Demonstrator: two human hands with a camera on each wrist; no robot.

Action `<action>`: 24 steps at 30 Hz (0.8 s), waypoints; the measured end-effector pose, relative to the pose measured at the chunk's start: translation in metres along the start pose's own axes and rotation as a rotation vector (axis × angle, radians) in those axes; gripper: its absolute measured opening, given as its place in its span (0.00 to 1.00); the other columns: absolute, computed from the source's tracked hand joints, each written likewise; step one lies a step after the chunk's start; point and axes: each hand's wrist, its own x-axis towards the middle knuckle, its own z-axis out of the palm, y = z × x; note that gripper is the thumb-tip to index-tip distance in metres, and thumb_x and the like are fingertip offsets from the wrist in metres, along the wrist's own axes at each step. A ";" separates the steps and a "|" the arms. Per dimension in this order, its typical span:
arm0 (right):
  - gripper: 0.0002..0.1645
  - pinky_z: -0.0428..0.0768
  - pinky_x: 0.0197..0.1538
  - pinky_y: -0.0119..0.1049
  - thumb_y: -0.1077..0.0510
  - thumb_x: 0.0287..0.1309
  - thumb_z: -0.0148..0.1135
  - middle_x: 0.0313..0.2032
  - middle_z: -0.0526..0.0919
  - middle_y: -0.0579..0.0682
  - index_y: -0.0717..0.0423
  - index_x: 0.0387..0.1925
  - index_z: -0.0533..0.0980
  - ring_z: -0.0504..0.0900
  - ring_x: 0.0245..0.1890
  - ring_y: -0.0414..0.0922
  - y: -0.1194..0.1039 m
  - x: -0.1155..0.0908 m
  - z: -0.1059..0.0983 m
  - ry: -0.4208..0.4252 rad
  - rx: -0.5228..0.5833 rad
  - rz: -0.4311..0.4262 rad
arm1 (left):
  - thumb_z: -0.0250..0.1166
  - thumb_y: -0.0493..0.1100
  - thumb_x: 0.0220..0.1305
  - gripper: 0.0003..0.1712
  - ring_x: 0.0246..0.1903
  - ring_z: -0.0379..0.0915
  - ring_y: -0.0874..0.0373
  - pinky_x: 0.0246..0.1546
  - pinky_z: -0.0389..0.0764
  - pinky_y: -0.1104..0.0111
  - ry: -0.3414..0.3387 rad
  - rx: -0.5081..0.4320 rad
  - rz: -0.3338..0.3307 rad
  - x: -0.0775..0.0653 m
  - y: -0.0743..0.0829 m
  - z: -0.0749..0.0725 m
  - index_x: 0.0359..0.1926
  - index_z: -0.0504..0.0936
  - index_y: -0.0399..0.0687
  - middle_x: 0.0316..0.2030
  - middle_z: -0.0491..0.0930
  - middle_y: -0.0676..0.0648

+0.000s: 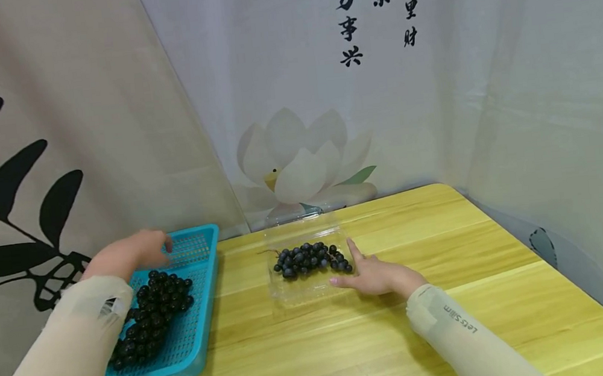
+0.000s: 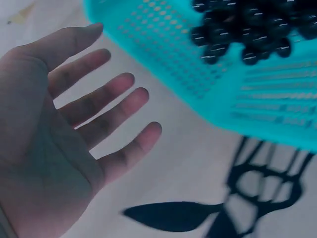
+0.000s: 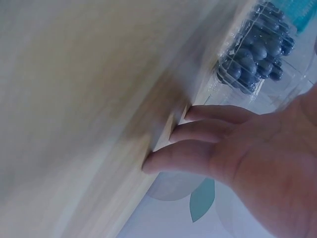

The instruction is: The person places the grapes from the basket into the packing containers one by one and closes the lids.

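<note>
Dark grapes [image 1: 308, 260] lie in a clear plastic clamshell box [image 1: 290, 298] on the table, its lid raised at the back. My right hand [image 1: 375, 275] is spread at the box's right side, thumb and index finger toward the grapes; in the right wrist view its fingertips [image 3: 147, 166] meet the wooden tabletop. Over the far left part of a blue plastic basket [image 1: 211, 305] hovers my left hand [image 1: 135, 252], holding nothing. In the left wrist view its fingers [image 2: 114, 91] are extended and apart. A bigger bunch of black grapes [image 1: 156, 317] lies inside the basket.
The basket and box stand on a yellow wood-grain table [image 1: 449, 246]. Behind it hangs a pale curtain [image 1: 278, 63] with a printed lotus and black characters, close to the table's back edge. Both forearms wear beige sleeves [image 1: 474, 335].
</note>
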 end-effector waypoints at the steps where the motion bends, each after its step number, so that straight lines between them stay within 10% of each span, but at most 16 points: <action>1: 0.77 0.54 0.80 0.74 0.11 0.59 0.50 0.80 0.56 0.72 0.44 0.84 0.19 0.49 0.83 0.71 0.000 0.000 0.000 0.000 -0.001 -0.001 | 0.68 0.43 0.71 0.24 0.56 0.77 0.27 0.49 0.85 0.44 -0.001 -0.017 -0.015 0.000 -0.006 0.006 0.61 0.80 0.31 0.60 0.78 0.23; 10: 0.79 0.52 0.80 0.75 0.10 0.56 0.50 0.80 0.59 0.70 0.43 0.84 0.20 0.47 0.83 0.72 0.001 0.002 0.001 -0.004 0.021 -0.004 | 0.71 0.45 0.68 0.33 0.57 0.75 0.22 0.50 0.84 0.41 0.010 -0.111 -0.109 -0.001 -0.041 0.042 0.62 0.75 0.21 0.60 0.73 0.17; 17: 0.79 0.50 0.79 0.77 0.10 0.57 0.50 0.81 0.55 0.70 0.43 0.84 0.19 0.47 0.83 0.72 0.001 0.001 -0.002 0.012 0.016 -0.010 | 0.71 0.59 0.68 0.61 0.69 0.57 0.14 0.67 0.73 0.32 -0.118 -0.196 -0.238 0.003 -0.039 0.068 0.72 0.54 0.10 0.71 0.56 0.11; 24: 0.77 0.52 0.80 0.74 0.11 0.59 0.51 0.80 0.60 0.69 0.43 0.84 0.19 0.49 0.83 0.71 0.001 0.002 0.004 -0.006 0.011 -0.001 | 0.70 0.65 0.66 0.67 0.72 0.48 0.13 0.73 0.64 0.30 -0.191 -0.265 -0.317 0.003 -0.047 0.102 0.74 0.48 0.10 0.73 0.48 0.11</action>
